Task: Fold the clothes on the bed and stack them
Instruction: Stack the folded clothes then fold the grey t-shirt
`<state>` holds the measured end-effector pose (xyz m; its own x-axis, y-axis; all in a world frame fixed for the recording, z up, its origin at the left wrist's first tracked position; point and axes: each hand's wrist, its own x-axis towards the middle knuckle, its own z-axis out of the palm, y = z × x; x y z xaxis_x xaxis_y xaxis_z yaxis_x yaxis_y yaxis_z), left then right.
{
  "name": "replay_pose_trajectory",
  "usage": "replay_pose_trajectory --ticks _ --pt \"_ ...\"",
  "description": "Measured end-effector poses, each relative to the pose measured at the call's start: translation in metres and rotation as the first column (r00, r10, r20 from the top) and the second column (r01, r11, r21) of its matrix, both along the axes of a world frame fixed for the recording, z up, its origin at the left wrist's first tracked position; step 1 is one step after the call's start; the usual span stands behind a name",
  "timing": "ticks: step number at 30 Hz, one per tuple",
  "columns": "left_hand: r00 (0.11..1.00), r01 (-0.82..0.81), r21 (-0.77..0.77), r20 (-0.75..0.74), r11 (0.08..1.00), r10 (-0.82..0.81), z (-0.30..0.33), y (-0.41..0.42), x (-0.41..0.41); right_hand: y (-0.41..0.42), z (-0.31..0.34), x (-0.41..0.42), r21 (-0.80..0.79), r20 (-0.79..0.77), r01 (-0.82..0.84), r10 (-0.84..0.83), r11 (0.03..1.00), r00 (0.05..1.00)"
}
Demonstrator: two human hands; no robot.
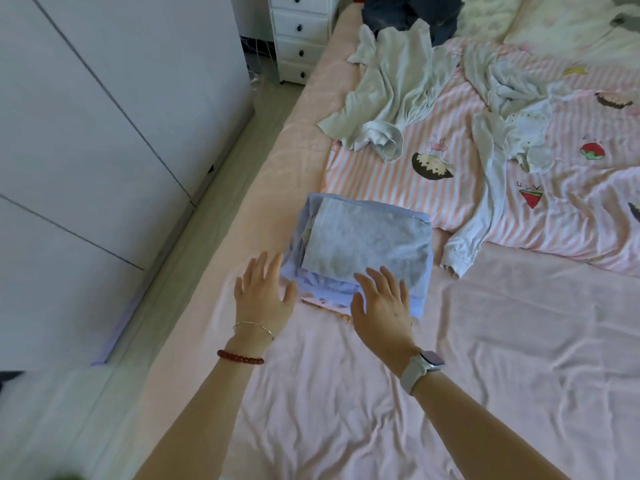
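Observation:
A stack of folded clothes [363,244] sits near the left edge of the pink bed [502,358], a grey folded piece on top of light blue ones. My left hand [265,292] hovers with straight fingers just left of the stack's near corner. My right hand [381,304] is spread flat over the stack's near edge; whether it touches the cloth I cannot tell. Unfolded clothes lie farther up the bed: a pale green garment [391,95], a white long-sleeved top [491,174] and a crumpled white piece [516,84]. A dark garment [408,15] lies at the far end.
A pink striped blanket [571,202] with cartoon prints covers the far right of the bed. White wardrobe doors [86,133] line the left side across a narrow floor strip. A white chest of drawers [301,36] stands at the far left beside the bed.

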<state>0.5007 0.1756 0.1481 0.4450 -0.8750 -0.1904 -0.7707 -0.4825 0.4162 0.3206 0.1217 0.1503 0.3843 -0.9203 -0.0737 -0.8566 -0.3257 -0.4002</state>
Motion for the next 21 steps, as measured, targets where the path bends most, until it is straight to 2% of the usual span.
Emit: replay_pose_trajectory --ticks 3,5,13,17,21 --pt "0.975 -0.219 0.076 -0.020 0.973 0.221 0.006 0.093 0.022 0.066 0.003 0.019 0.091 0.039 -0.064 0.061 0.994 0.997" --pt "0.950 -0.310 0.133 0.005 0.942 0.312 0.007 0.155 0.042 0.107 -0.001 0.034 0.162 0.061 -0.115 0.106 0.980 0.992" --pt "0.880 -0.474 0.221 0.091 0.853 0.465 0.021 0.369 0.175 0.232 -0.005 0.141 0.339 -0.036 -0.206 0.232 0.918 0.972" --pt "0.866 -0.499 0.219 0.085 0.838 0.494 0.032 0.443 0.242 0.291 -0.005 0.226 0.440 -0.052 -0.198 0.245 0.876 0.968" --pt "0.819 -0.570 0.224 0.072 0.791 0.570 0.042 0.493 0.299 0.335 0.007 0.310 0.486 -0.053 -0.287 0.356 0.826 0.933"
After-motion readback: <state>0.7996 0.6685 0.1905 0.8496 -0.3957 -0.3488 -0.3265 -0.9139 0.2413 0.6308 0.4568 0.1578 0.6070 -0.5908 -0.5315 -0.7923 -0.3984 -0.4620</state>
